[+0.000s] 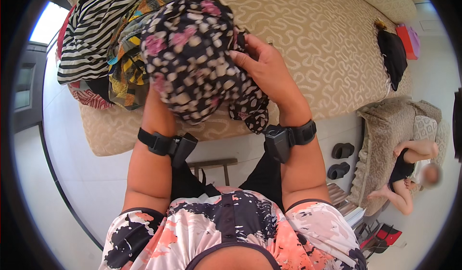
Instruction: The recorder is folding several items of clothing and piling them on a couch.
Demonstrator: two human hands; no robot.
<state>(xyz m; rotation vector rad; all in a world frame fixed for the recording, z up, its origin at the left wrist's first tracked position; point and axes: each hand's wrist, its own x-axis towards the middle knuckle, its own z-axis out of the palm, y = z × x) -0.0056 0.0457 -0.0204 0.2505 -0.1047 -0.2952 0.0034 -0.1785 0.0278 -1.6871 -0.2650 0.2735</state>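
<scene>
A black garment with pale spots and pink flowers (195, 60) is bunched up over the near side of a beige patterned sofa seat (310, 46). My right hand (261, 62) grips the garment's right edge between thumb and fingers. My left forearm runs up under its left part, and the cloth hides my left hand. Part of the garment hangs down below my right hand. Just left of it lies a pile of clothes, with a black-and-white striped garment (94, 46) and a yellow, grey and black patterned one (126, 86).
A black bag (392, 59) and a red bag (408, 40) are at the sofa's right end. Dark slippers (338, 170) lie on the floor. Another person (408, 176) sits on a covered sofa at right. A wooden stool (213, 163) stands between my legs.
</scene>
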